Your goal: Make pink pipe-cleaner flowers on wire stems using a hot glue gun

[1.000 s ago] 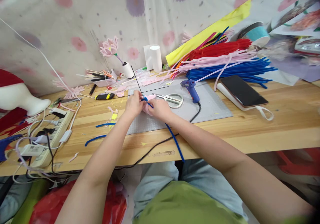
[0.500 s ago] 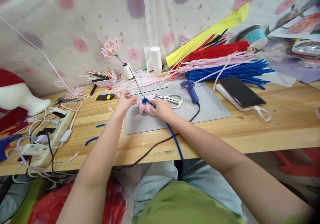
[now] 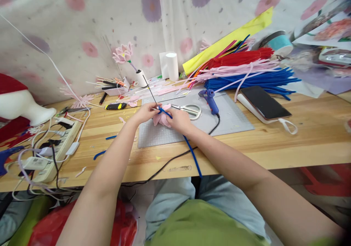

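Observation:
A pink pipe-cleaner flower [image 3: 162, 118] lies on the grey cutting mat [image 3: 236, 119], with a thin black wire stem [image 3: 149, 90] sticking up and back from it. A blue pipe cleaner [image 3: 192, 156] is wound at the base of the flower and trails toward me over the table edge. My left hand [image 3: 145, 113] pinches the stem where the blue wrap begins. My right hand [image 3: 179, 121] is closed on the flower and the blue pipe cleaner, just right of the wrap.
Scissors [image 3: 189, 109] and a blue glue gun [image 3: 210, 99] lie on the mat behind my hands. Bundles of pipe cleaners [image 3: 246, 72] and a phone [image 3: 264, 102] sit at the right. A power strip [image 3: 53, 149] with cables lies at the left, with blue scraps [image 3: 100, 153] nearby.
Half a second ago my left hand was open and off the flower, to its left. It has come back and pinched the stem. My right hand has stayed on the flower.

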The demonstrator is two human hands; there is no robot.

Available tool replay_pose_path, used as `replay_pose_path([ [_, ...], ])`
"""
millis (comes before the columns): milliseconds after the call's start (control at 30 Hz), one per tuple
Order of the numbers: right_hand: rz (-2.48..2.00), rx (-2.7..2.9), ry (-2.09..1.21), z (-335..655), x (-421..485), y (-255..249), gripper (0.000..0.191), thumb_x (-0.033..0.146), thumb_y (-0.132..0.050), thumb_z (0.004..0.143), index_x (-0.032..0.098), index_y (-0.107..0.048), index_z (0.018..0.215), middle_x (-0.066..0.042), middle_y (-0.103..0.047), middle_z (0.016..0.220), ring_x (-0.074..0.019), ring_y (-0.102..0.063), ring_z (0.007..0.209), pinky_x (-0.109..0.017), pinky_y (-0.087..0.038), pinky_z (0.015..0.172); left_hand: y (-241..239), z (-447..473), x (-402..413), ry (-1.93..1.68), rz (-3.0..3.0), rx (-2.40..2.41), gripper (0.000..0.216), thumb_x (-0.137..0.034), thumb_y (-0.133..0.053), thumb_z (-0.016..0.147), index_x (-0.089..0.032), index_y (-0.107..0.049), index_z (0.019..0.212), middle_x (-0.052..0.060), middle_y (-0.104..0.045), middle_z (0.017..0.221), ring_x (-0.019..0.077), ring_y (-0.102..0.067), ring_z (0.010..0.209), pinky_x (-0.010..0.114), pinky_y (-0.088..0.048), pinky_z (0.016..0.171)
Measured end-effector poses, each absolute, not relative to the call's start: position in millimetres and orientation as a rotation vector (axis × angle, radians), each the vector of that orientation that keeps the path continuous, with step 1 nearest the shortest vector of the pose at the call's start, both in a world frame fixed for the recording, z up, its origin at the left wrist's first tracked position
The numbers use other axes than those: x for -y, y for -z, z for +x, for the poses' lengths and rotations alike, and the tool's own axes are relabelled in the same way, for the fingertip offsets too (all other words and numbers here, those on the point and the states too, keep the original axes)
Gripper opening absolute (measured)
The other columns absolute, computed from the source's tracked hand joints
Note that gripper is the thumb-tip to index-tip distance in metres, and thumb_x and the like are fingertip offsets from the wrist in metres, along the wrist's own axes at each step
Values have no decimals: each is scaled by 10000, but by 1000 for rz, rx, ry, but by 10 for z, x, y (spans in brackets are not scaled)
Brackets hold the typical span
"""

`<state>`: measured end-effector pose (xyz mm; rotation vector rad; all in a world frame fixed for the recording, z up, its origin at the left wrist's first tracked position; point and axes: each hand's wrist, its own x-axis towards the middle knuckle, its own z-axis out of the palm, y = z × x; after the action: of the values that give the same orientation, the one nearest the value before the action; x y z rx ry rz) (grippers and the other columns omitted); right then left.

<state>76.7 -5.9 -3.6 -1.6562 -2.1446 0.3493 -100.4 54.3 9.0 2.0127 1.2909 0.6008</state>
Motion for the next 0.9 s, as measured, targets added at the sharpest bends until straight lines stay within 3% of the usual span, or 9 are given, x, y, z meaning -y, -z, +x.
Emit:
replay_pose_path([
  [300, -1662, 2150, -318, 729, 76, 47, 372, 415, -366, 873, 266, -616, 1105, -55, -693, 968, -219, -631, 890, -288, -409, 719, -150, -857, -463, -527, 2130, -1512, 215, -239, -534, 719, -172, -643, 892, 13, -638, 757, 142, -569, 687, 274, -449, 677],
  [733, -1615, 2217, -235, 769, 57, -30, 354, 363, -333, 886, 235, -634, 1020, -69, -691, 963, -218, -628, 885, -287, -398, 699, -250, -579, -258, -612, 2089, -2041, 132, -328, -530, 790, -198, -548, 789, 75, -633, 844, 235, -575, 847, 326, -387, 710],
  [900, -1627, 2295, -263, 749, 68, 8, 350, 328, -341, 881, 217, -634, 1037, -90, -687, 981, -219, -621, 917, -298, -406, 745, -166, -528, -229, -656, 2104, -2099, 135, -320, -527, 793, -215, -478, 724, 74, -604, 784, 253, -564, 857, 335, -385, 700],
])
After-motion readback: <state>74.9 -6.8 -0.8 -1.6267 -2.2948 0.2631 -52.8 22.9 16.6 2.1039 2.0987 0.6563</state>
